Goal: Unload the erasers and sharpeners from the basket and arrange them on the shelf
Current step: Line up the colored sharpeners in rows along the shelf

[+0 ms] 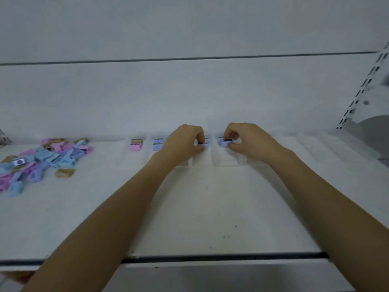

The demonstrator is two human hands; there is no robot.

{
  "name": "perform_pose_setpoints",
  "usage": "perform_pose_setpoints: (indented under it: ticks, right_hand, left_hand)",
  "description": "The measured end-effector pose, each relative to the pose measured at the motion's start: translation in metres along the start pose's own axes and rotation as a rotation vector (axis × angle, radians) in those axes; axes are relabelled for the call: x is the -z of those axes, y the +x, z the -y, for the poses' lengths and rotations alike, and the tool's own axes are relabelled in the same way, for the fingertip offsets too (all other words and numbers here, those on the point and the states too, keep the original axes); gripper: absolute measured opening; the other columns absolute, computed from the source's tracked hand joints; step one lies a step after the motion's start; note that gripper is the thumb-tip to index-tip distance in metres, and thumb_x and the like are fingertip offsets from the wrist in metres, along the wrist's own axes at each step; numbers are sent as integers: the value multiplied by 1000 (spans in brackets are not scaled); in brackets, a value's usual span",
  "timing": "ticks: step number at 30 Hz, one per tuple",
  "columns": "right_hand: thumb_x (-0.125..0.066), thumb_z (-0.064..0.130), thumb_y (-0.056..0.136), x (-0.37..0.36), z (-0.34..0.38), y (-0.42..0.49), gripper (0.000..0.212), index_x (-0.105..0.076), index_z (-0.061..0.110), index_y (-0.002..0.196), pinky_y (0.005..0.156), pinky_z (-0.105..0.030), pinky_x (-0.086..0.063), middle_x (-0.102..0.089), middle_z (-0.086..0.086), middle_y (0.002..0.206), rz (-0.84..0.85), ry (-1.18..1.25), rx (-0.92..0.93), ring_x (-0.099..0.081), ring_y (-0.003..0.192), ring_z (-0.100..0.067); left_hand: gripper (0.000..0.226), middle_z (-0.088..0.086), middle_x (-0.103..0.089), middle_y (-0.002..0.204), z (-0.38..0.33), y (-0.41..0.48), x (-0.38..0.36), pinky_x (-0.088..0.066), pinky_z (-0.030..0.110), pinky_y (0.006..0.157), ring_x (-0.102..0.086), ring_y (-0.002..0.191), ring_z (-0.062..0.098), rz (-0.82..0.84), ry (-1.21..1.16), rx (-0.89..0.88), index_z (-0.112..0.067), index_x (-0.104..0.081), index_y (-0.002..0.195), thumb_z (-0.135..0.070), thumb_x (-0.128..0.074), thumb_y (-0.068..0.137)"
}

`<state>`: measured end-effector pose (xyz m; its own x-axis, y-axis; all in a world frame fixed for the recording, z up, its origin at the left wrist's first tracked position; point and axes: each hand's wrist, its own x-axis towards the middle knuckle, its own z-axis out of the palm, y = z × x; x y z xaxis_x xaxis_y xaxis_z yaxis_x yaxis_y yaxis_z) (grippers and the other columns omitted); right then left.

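Head view, down onto a flat white shelf board point(189, 218) with a pale back panel point(189, 91) behind. Reaching in over the front edge with both bare forearms. Out at the back row with the left hand point(185, 140), fingers curled, pinching a small pale-blue plastic sharpener point(205, 143) from above, dark blade side up, down at board level. Just to the right, the right hand point(245, 140), likewise curled, thumb and fingertips clamped round a second small pale-blue plastic sharpener point(223, 141), also low at the board. Near each other, those two pieces, with a narrow gap between. Both at the far end of faint clear plastic divider lanes point(210, 161). Further left along the same row: a lilac-blue sharpener stack point(157, 143), then a pink block with a tan one on top point(136, 144), each in its own spot, near one another, not touching. Well off to the left, a loose heap of pink, blue, lilac and tan sharpeners and erasers point(48, 159), jumbled at all angles, among them a white-labelled piece point(19, 162) with a dark round mark. Just in front of the heap, a single tan sharpener point(64, 172), lying apart. Far right, a white slotted metal upright point(362, 89), slanting in the wide lens.
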<state>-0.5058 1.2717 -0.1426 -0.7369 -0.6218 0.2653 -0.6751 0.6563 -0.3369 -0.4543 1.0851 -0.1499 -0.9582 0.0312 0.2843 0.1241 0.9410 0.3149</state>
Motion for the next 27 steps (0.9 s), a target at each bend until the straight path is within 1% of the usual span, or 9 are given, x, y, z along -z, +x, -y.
perform_pose_setpoints:
  ticks: [3, 5, 7, 9, 12, 15, 20, 24, 27]
  right_hand:
    - [-59, 14, 85, -5, 2, 4, 10, -62, 15, 94, 74, -29, -38, -58, 1, 93, 18, -12, -16, -45, 93, -14]
    - [-58, 14, 86, -6, 4, 6, 13, -65, 15, 97, 76, -27, -36, -57, 2, 95, 36, -55, -19, -39, 91, -11]
    - [-58, 14, 86, -6, 5, 7, 16, -68, 13, 98, 84, -32, -41, -59, -1, 102, 31, -88, -4, -46, 97, -17]
    - [-58, 14, 86, -4, 5, 5, 18, -70, 12, 100, 87, -34, -41, -61, -5, 105, 22, -99, -5, -50, 102, -23]
    - [-57, 15, 87, -3, 3, 2, 21, -68, 13, 104, 88, -30, -39, -63, -3, 108, 19, -100, -22, -47, 104, -23]
    - [-57, 16, 87, -3, 3, 0, 22, -68, 13, 107, 90, -32, -38, -64, -2, 110, 13, -94, -28, -46, 106, -22]
    - [-57, 18, 87, -2, 2, -1, 24, -64, 15, 109, 86, -31, -39, -62, -3, 110, 11, -101, -45, -48, 104, -21]
    - [-57, 18, 86, -1, 2, -1, 25, -62, 15, 110, 83, -31, -39, -57, -4, 110, -2, -84, -60, -49, 103, -20]
    - [-60, 19, 86, 3, -2, -2, 31, -58, 15, 116, 77, -26, -37, -52, -4, 111, -69, -1, -104, -51, 94, -17]
  left_hand:
    - [16, 1, -63, 101, -2, 1, 1, -32, 20, 76, -50, 101, 17, -10, 22, -3, -11, -64, 98, -23, -60, 88]
    - [16, 4, -61, 104, -3, 1, 1, -32, 21, 77, -50, 102, 19, -7, 46, -10, -11, -65, 99, -22, -58, 89]
    - [18, 7, -60, 106, -3, 0, 1, -35, 24, 82, -50, 102, 20, -3, 61, -26, -10, -66, 100, -20, -55, 91]
    - [20, 8, -61, 107, -2, -1, 2, -36, 25, 84, -50, 102, 21, -3, 55, -40, -10, -67, 101, -17, -52, 91]
    - [22, 7, -62, 107, -1, -3, 3, -33, 21, 82, -50, 102, 21, -1, 40, -55, -10, -68, 103, -15, -49, 92]
    - [24, 8, -63, 106, -1, -5, 1, -31, 20, 79, -49, 101, 21, -12, 41, -62, -8, -67, 104, -15, -46, 93]
    - [23, 9, -62, 101, 0, -6, -3, -35, 25, 80, -48, 97, 21, -59, 37, -35, -6, -65, 99, -14, -44, 94]
    - [23, 8, -59, 108, -2, -7, -3, -42, 31, 84, -50, 100, 22, -97, 42, -21, -6, -64, 102, -15, -44, 94]
    - [22, 7, -56, 112, -2, -9, -4, -45, 34, 82, -50, 102, 22, -139, 46, 10, -6, -62, 103, -16, -45, 94]
